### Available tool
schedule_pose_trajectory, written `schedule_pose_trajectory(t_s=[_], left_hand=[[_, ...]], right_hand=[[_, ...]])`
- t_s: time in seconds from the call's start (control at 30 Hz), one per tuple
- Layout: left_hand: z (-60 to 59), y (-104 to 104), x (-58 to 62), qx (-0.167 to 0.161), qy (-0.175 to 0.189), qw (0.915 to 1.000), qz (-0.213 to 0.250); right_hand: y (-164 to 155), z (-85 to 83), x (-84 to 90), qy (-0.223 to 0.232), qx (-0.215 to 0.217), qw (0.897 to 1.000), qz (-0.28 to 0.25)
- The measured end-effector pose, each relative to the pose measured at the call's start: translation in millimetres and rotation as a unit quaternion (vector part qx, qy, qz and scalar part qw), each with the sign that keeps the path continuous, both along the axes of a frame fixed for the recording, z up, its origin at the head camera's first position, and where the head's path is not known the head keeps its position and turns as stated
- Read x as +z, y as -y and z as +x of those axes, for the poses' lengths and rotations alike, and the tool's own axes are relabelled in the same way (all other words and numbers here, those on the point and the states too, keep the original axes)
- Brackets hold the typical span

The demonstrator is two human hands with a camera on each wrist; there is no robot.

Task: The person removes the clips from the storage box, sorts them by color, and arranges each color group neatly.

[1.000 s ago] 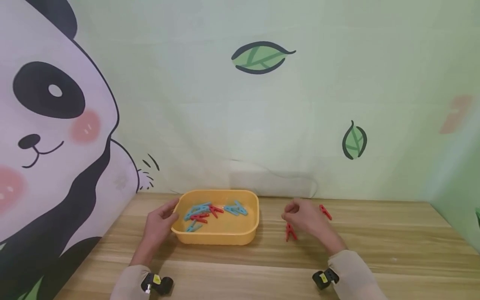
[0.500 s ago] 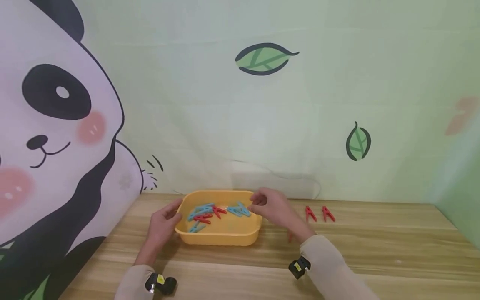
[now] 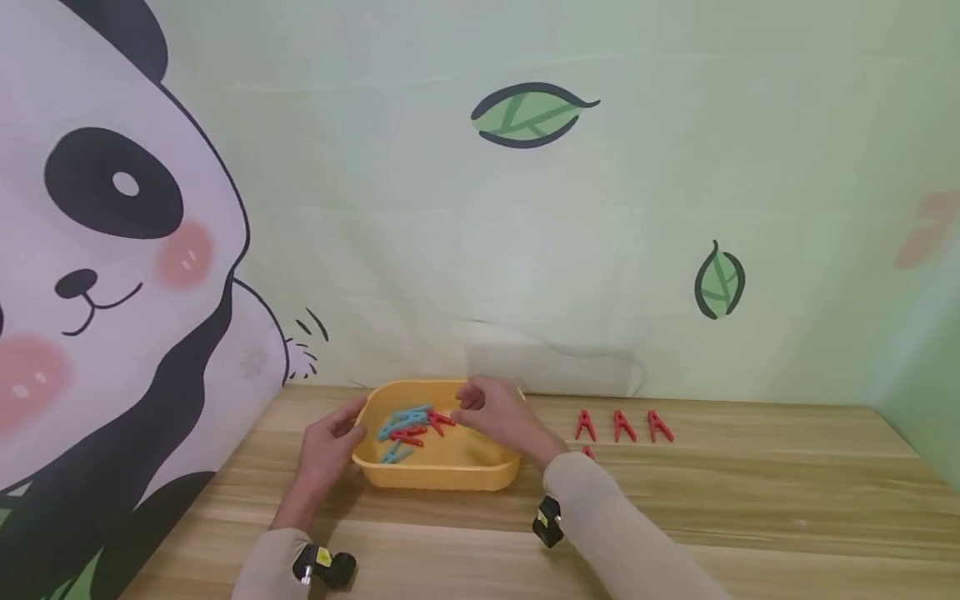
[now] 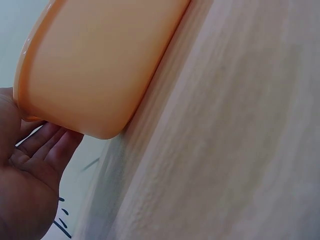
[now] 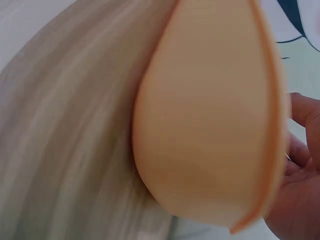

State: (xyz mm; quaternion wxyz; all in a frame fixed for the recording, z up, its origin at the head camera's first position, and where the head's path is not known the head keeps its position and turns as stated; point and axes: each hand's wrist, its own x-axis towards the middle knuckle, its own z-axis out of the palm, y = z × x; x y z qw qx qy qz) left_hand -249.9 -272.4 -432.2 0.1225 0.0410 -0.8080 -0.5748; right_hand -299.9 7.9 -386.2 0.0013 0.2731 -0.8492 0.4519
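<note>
A yellow tub (image 3: 450, 471) stands on the wooden table (image 3: 750, 492) and holds several blue pegs (image 3: 400, 417) and red pegs (image 3: 408, 433). My left hand (image 3: 330, 446) grips the tub's left end, thumb over the rim and fingers against the outer wall. The left wrist view shows those fingers (image 4: 47, 145) under the tub (image 4: 100, 60). My right hand (image 3: 489, 410) hovers over the tub's right half, fingers loosely bent toward a red peg (image 3: 441, 419), nothing visibly held. In the right wrist view the hand (image 5: 300, 190) shows behind the tub (image 5: 210, 125).
Three red pegs (image 3: 621, 425) stand in a row on the table right of the tub, and a fourth (image 3: 588, 452) peeks out behind my right sleeve. A panda-and-leaf backdrop (image 3: 525, 250) closes off the table's far edge.
My right hand has moved left from the red pegs on the table to over the tub. The left hand has stayed on the tub's end.
</note>
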Motion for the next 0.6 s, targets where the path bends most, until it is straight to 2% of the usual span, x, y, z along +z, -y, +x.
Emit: schedule_pose_trajectory(t_s=[0.17,0.6], left_hand=[[-1.4,-0.1,-0.8,0.000,0.004,1.0000,0.003],[-1.8,0.4,-0.8,0.004,0.005,1.0000,-0.002]], right_hand=[[13.6,-3.9,-5.8,0.033,-0.004,0.999,0.014],[28.7,-15.3,-19.3,0.042,-0.009,0.998,0.041]])
